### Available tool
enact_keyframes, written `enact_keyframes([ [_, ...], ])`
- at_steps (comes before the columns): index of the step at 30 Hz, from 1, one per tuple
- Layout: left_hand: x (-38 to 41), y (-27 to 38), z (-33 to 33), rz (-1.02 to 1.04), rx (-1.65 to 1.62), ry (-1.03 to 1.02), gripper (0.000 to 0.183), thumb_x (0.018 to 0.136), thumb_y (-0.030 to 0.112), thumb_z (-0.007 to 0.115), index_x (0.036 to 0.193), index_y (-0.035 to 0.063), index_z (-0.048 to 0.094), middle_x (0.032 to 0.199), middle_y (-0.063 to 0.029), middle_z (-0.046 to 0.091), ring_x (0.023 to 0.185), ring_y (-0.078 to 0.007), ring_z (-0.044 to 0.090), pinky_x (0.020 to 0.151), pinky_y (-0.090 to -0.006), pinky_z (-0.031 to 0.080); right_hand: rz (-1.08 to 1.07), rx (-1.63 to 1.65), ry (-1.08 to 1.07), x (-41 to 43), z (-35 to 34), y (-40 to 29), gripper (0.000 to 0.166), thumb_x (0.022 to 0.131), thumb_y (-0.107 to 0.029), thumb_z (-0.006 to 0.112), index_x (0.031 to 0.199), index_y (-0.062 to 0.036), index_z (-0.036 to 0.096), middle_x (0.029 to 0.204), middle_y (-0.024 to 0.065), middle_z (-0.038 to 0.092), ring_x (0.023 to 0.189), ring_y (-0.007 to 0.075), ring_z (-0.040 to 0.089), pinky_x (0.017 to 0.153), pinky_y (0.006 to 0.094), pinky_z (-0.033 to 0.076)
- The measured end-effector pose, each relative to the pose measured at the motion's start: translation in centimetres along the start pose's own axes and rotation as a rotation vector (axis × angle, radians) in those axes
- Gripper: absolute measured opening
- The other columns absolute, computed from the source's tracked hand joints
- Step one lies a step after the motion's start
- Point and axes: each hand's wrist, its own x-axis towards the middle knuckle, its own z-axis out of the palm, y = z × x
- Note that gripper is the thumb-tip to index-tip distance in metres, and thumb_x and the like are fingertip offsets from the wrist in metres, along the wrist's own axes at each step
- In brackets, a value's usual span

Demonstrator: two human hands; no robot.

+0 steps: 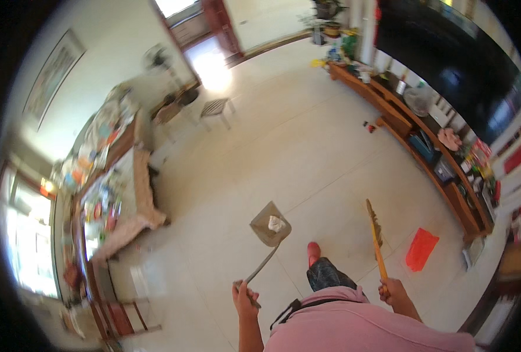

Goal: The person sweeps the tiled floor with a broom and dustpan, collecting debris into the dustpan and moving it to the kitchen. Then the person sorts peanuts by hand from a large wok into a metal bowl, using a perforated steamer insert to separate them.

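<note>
My left hand (245,299) grips the long handle of a grey dustpan (264,233). Its pan sits out in front of me above the pale tiled floor, and a crumpled white scrap (276,224) lies inside it. In my right hand (393,291) is the yellow handle of a brush (377,237) with brown bristles along one side, pointing forward. Whether the pan or the brush touches the floor I cannot tell. To the right of the brush, a flat red sheet or bag (421,249) lies on the floor.
A low wooden TV cabinet (454,200) loaded with small items runs along the right, below a large television (445,66). Left stand a cloth-covered table (144,193) and a cluttered sofa (124,141). Farther off are a small stool (215,107) and a standing fan (159,57). Small red-and-black objects (369,127) lie near the cabinet.
</note>
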Motion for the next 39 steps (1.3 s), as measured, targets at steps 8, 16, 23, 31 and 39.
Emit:
enact_keyframes([
  [8, 11.1, 14.1, 16.3, 0.123, 0.153, 0.032, 0.015, 0.088, 0.014, 0.052, 0.102, 0.0095, 0.048, 0.049, 0.0024, 0.037, 0.039, -0.007, 0.034, 0.041, -0.0233, 0.034, 0.127, 0.167, -0.089, 8.6, 19.7, -17.5, 0.013, 0.085, -0.015, 0.056, 0.083, -0.0063, 0.047, 0.06, 0.0051, 0.049, 0.047, 0.0142, 0.047, 0.04, 0.0271, 0.032],
  [16, 31.3, 23.4, 30.8, 0.149, 0.304, -0.098, 0.021, 0.087, 0.018, 0.056, 0.104, 0.0095, 0.049, 0.052, 0.0032, 0.036, 0.038, -0.006, 0.03, 0.036, -0.0213, 0.028, 0.051, 0.355, -0.235, 13.9, 37.6, -33.2, 0.013, 0.084, -0.014, 0.057, 0.083, -0.0069, 0.046, 0.068, 0.0083, 0.053, 0.046, 0.0096, 0.048, 0.037, 0.0216, 0.033],
  [23, 47.9, 33.1, 48.4, 0.101, 0.387, -0.231, 0.022, 0.088, 0.02, 0.055, 0.106, 0.0089, 0.047, 0.054, 0.0027, 0.037, 0.039, -0.0065, 0.031, 0.035, -0.0222, 0.029, -0.056, 0.388, -0.18, 14.7, 49.9, -45.2, 0.013, 0.086, -0.013, 0.053, 0.096, -0.0041, 0.051, 0.072, 0.0078, 0.054, 0.047, 0.0103, 0.049, 0.038, 0.0231, 0.037],
  [31, 61.7, 41.2, 69.7, 0.143, 0.433, -0.327, 0.02, 0.087, 0.022, 0.056, 0.098, 0.0076, 0.047, 0.055, 0.003, 0.036, 0.042, -0.0079, 0.034, 0.042, -0.0232, 0.034, -0.146, 0.208, 0.028, 23.1, 61.3, -59.4, 0.015, 0.086, -0.013, 0.054, 0.097, -0.0041, 0.051, 0.068, 0.0069, 0.054, 0.047, 0.012, 0.052, 0.039, 0.0242, 0.039],
  [39, 73.9, 49.6, 83.9, -0.019, 0.454, -0.153, 0.033, 0.087, 0.03, 0.051, 0.061, 0.0196, 0.035, 0.049, 0.0054, 0.025, 0.041, -0.0073, 0.026, 0.036, -0.0234, 0.02, -0.215, 0.183, -0.077, 36.2, 74.9, -81.7, 0.014, 0.081, -0.013, 0.053, 0.089, -0.0052, 0.045, 0.059, 0.0081, 0.051, 0.037, 0.0137, 0.043, 0.034, 0.0286, 0.03],
])
